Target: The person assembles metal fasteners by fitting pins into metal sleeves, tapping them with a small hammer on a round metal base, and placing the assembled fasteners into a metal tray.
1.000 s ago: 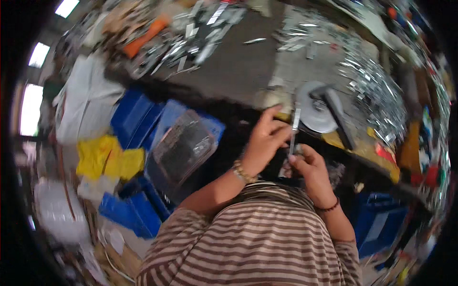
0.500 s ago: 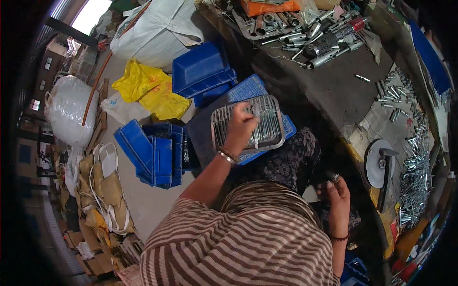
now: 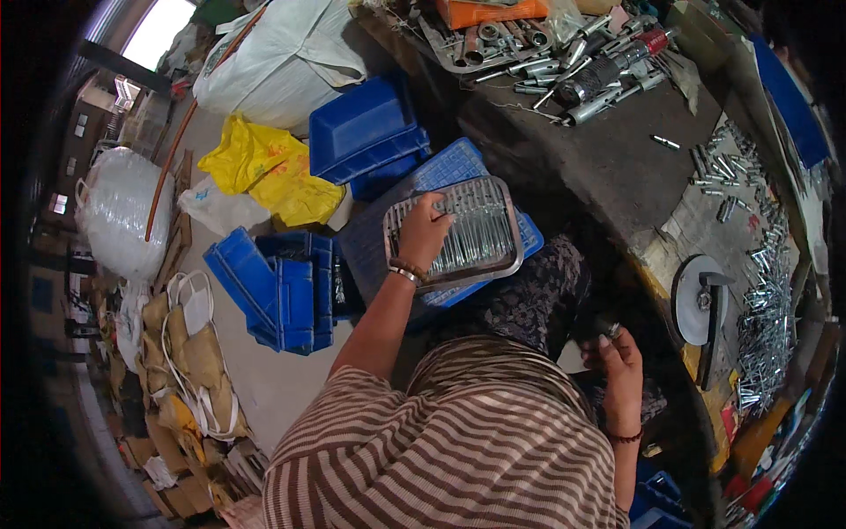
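No text is legible, even on the yellow bag [image 3: 264, 167].

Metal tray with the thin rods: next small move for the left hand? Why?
Probably pinch a single rod and ease it up. The left hand is down at the thin rods, which lie close side by side in the metal tray; the right hand holds a small dark part. Can't tell whether the left already grips a rod.

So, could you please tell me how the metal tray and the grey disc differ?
The metal tray is rectangular; the grey disc is round. The left hand is at the tray; none is at the disc. The tray rests on a blue crate, the disc on the bench. Both look greyish.
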A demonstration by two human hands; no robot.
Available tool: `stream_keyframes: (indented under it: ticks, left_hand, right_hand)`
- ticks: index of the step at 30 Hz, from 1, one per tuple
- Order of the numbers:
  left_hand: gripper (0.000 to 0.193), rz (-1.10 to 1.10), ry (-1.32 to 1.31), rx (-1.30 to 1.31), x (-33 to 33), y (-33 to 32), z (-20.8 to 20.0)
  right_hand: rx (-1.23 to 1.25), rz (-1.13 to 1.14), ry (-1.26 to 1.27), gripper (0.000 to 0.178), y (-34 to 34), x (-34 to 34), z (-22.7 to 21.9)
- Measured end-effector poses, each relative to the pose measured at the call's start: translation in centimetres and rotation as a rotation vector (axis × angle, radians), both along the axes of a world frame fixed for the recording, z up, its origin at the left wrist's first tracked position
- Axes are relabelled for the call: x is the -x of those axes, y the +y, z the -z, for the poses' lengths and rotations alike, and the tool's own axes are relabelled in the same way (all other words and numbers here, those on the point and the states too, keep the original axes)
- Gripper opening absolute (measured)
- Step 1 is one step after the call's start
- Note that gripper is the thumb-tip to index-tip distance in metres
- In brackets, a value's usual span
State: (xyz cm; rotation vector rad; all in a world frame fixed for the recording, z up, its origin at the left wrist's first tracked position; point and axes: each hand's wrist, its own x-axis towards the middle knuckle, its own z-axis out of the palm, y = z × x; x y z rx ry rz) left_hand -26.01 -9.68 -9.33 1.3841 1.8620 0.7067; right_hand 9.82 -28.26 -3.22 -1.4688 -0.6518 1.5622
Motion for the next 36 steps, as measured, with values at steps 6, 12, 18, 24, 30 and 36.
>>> stream_keyframes:
  ticks: [6,12,18,24,30,36]
  left_hand:
    - [0.040,0.078,0.295,-0.437,0.0,0.5,-0.8]
    - [0.023,0.295,-0.144,-0.548,-10.8,5.7,-9.8]
    - [0.020,0.802,0.057,-0.662,-24.7,12.6,-11.7]
    - [0.022,0.862,0.368,-0.787,-29.5,17.4,-8.9]
    - [0.016,0.925,0.227,-0.707,-30.4,14.9,-10.6]
    - [0.016,1.112,0.008,-0.566,-29.3,5.4,-14.4]
  right_hand:
    - [-0.012,0.028,-0.003,0.023,-1.2,-0.6,2.0]
    - [0.047,0.097,0.045,0.017,-1.9,-0.5,1.0]
    - [-0.125,0.006,-0.210,0.019,-3.3,-1.0,1.6]
    - [-0.122,0.065,-0.277,0.021,-5.4,-3.8,-3.5]
    - [-0.293,0.388,-1.112,0.020,-8.8,-10.1,-8.5]
    - [-0.149,0.471,-1.855,0.014,-9.2,-18.4,-7.2]
